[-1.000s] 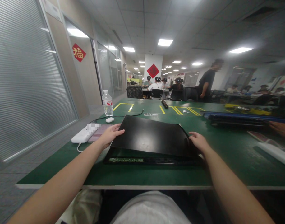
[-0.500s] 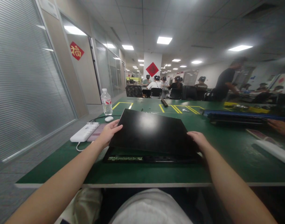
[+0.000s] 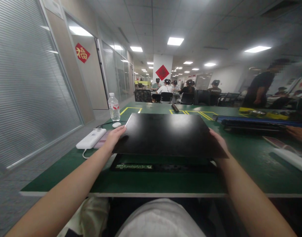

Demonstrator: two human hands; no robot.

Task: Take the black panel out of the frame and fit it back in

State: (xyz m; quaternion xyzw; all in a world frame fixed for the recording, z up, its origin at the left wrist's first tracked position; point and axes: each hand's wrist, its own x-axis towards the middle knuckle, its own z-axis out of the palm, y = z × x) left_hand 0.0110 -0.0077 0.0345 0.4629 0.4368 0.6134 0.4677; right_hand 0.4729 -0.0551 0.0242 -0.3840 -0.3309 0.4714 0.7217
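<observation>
Between my hands is a flat, glossy black screen panel (image 3: 165,136), raised a little above the table and tilted, its near edge lower. My left hand (image 3: 115,137) grips its left edge, fingers mostly tucked under it. My right hand (image 3: 220,143) holds the right edge, with most of the fingers hidden beneath. Below the panel, on the green table (image 3: 160,186), lies a thin dark frame (image 3: 180,168) with a green circuit strip (image 3: 133,167) along its near side. The panel covers the rest of that frame.
On the left are a white power bank (image 3: 91,139) with a cable, a water bottle (image 3: 114,107) and a small white case (image 3: 116,125). A dark strip (image 3: 175,108) lies at the back. To the right, a co-worker's hand (image 3: 297,133) is beside long dark parts (image 3: 254,126).
The panel's right side has risen off the frame, and the panel now sits more level. My right hand has moved up and outward with it. A standing person has walked right.
</observation>
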